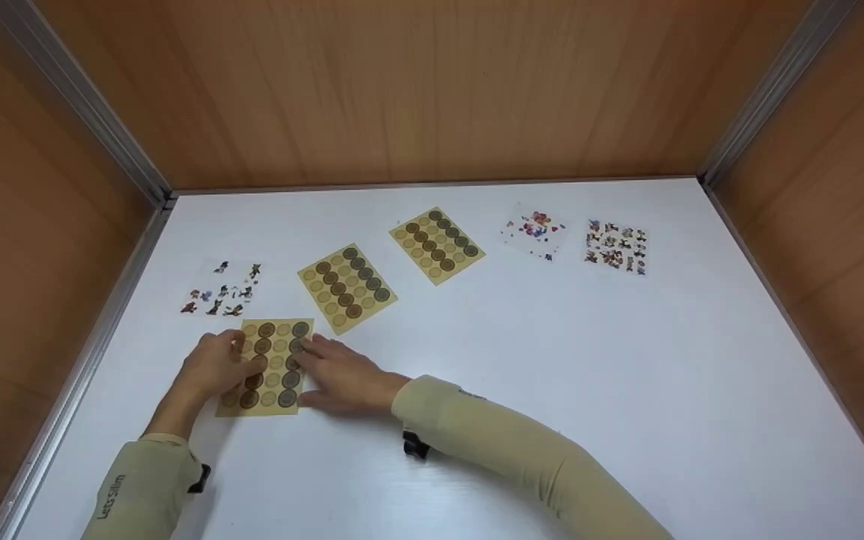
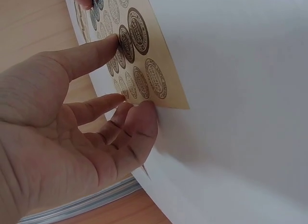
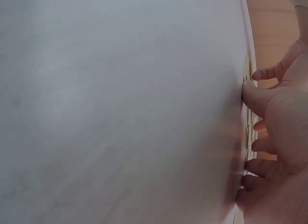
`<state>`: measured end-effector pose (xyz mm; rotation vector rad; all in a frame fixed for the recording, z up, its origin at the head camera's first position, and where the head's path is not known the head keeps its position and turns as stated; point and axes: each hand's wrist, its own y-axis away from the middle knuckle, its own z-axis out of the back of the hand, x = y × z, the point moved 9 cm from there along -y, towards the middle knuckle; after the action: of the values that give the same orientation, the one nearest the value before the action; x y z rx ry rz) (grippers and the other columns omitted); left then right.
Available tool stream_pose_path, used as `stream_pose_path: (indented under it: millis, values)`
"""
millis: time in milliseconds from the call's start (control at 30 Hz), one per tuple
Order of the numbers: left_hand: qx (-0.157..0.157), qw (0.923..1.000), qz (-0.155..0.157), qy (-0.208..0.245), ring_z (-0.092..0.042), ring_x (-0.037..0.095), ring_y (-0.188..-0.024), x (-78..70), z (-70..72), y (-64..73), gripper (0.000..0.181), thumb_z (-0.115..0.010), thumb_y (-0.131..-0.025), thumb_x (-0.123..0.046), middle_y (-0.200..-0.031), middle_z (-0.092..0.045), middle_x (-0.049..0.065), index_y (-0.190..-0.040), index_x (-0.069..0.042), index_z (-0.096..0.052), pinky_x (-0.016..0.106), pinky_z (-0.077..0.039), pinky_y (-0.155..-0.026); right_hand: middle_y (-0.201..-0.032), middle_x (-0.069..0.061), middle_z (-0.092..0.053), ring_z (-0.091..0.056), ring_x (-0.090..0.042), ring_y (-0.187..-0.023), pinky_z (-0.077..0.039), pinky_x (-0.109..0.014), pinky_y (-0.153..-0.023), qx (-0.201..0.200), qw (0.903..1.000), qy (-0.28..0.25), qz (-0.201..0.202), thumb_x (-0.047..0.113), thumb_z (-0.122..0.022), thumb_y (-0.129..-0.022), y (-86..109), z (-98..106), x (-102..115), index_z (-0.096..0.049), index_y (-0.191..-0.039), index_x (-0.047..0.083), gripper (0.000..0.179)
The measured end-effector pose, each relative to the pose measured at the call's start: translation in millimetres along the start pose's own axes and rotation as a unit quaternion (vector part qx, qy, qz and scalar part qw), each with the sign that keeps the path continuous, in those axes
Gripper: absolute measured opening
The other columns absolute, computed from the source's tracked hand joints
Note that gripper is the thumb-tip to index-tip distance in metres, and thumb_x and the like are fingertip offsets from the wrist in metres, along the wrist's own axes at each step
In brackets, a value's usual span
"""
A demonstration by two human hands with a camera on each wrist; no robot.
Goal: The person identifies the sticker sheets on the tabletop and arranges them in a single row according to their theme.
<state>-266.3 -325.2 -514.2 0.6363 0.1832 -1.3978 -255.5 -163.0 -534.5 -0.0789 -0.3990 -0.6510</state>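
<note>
A kraft-coloured sticker sheet (image 1: 274,375) with rows of round dark and pale stickers lies at the left front of the white table. My left hand (image 1: 214,364) is at its left side. In the left wrist view, the thumb (image 2: 103,48) touches the sheet's printed face, while the bent fingers rest by its edge, apart from the thumb. On the opposite side my right hand (image 1: 346,375) lies low, fingertips on the right edge and thumb beside the lower corner. Seen from the right wrist, the sheet is nearly edge-on and mostly hidden by the fingers (image 3: 262,146).
Two more kraft sticker sheets, one nearer (image 1: 348,288) and one farther (image 1: 437,246), lie behind. A clear sheet of small figure stickers (image 1: 222,289) is at the left; two others, one sparse (image 1: 535,229) and one fuller (image 1: 616,247), lie back right. Wooden walls (image 1: 432,90) enclose the table.
</note>
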Motion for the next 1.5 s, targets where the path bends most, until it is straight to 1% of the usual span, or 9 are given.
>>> stream_pose_path:
  millis: [167, 233, 400, 567, 667, 833, 933, 1133, 1500]
  values:
    - [-0.017, 0.9991, -0.015, 0.035, -0.054, 0.052, -0.117, -19.3, 7.5, -1.6, 0.075, -0.066, -0.098, -0.032, -0.133, -0.049, 0.04, -0.149, 0.013, -0.035, 0.063, -0.048, -0.095, -0.16, -0.009, -0.038, -0.032, -0.024, -0.148, -0.024, -0.032, -0.121, -0.033, 0.9986, -0.039, 0.012, 0.037, -0.061, -0.102, -0.1, 25.4, -18.0, -0.039, -0.157, 0.011, 0.063]
    - [-0.024, 0.9982, -0.03, 0.047, -0.046, 0.055, -0.129, -33.7, 11.3, -4.9, 0.075, -0.065, -0.098, -0.033, -0.142, -0.042, 0.04, -0.15, 0.012, -0.034, 0.065, -0.042, -0.103, -0.157, -0.01, -0.043, -0.037, -0.023, -0.145, -0.028, -0.031, -0.12, -0.052, 0.9982, -0.027, 0.012, 0.032, -0.061, -0.103, -1.8, 40.1, -31.6, -0.043, -0.154, 0.01, 0.059]
    - [-0.037, 0.9956, -0.063, 0.06, -0.035, 0.053, -0.138, -62.1, 12.6, -24.7, 0.09, -0.073, -0.094, -0.036, -0.152, -0.029, 0.039, -0.155, 0.01, -0.025, 0.065, -0.032, -0.113, -0.151, -0.013, -0.048, -0.044, -0.025, -0.14, -0.033, -0.029, -0.117, -0.089, 0.9959, 0.013, -0.002, 0.02, -0.06, -0.104, -2.7, 66.4, -70.6, -0.052, -0.146, 0.005, 0.046]
    - [-0.02, 0.9964, -0.069, 0.046, -0.027, 0.054, -0.143, -74.9, -5.6, -58.9, 0.117, -0.082, -0.083, -0.049, -0.158, -0.017, 0.039, -0.158, 0.008, -0.012, 0.063, -0.026, -0.117, -0.162, -0.016, -0.033, -0.027, -0.031, -0.151, -0.021, -0.039, -0.123, -0.053, 0.9971, 0.017, -0.051, 0.021, -0.048, -0.109, 3.9, 66.2, -104.7, -0.044, -0.153, 0.006, 0.047]
    - [0.008, 0.9961, -0.075, 0.045, -0.018, 0.05, -0.148, -80.1, -18.6, -78.7, 0.12, -0.084, -0.08, -0.053, -0.161, -0.011, 0.036, -0.159, 0.005, -0.015, 0.06, -0.019, -0.12, -0.165, -0.014, -0.027, -0.021, -0.031, -0.153, -0.017, -0.044, -0.124, -0.021, 0.997, 0.045, -0.06, 0.022, -0.039, -0.111, 9.2, 60.8, -115.4, -0.039, -0.156, 0.007, 0.047]
    - [0.044, 0.9945, -0.085, 0.042, -0.003, 0.046, -0.152, -85.6, -29.5, -99.1, 0.125, -0.087, -0.075, -0.055, -0.165, -0.005, 0.031, -0.16, 0.001, -0.015, 0.065, -0.001, -0.12, -0.166, -0.011, -0.026, -0.021, -0.028, -0.153, -0.017, -0.045, -0.124, -0.001, 0.9953, 0.076, -0.059, 0.024, -0.034, -0.112, 14.5, 55.9, -121.6, -0.039, -0.156, 0.008, 0.047]
    - [0.058, 0.9943, -0.089, 0.012, 0.006, 0.044, -0.152, -88.9, -32.3, -105.7, 0.138, -0.086, -0.071, -0.061, -0.165, 0.002, 0.031, -0.16, 0.005, -0.004, 0.068, 0.007, -0.117, -0.163, -0.012, -0.031, -0.026, -0.028, -0.151, -0.022, -0.042, -0.123, -0.011, 0.9953, 0.079, -0.056, 0.025, -0.036, -0.112, 14.4, 57.9, -121.0, -0.042, -0.155, 0.007, 0.046]
    - [0.079, 0.9924, -0.086, -0.038, 0.013, 0.042, -0.152, -90.9, -38.2, -115.6, 0.149, -0.086, -0.067, -0.066, -0.164, 0.011, 0.03, -0.158, 0.006, 0.006, 0.067, 0.011, -0.116, -0.158, -0.012, -0.038, -0.036, -0.025, -0.145, -0.031, -0.034, -0.119, -0.038, 0.9951, 0.072, -0.058, 0.024, -0.04, -0.111, 13.0, 62.2, -121.2, -0.046, -0.152, 0.007, 0.045]
    - [0.065, 0.9919, -0.091, -0.059, 0.007, 0.042, -0.153, -90.7, -37.3, -121.2, 0.146, -0.087, -0.066, -0.066, -0.165, 0.003, 0.029, -0.16, 0.005, 0.0, 0.069, 0.005, -0.117, -0.159, -0.014, -0.038, -0.037, -0.027, -0.144, -0.031, -0.034, -0.12, -0.052, 0.995, 0.061, -0.059, 0.021, -0.041, -0.111, 12.4, 60.5, -118.0, -0.048, -0.15, 0.004, 0.043]
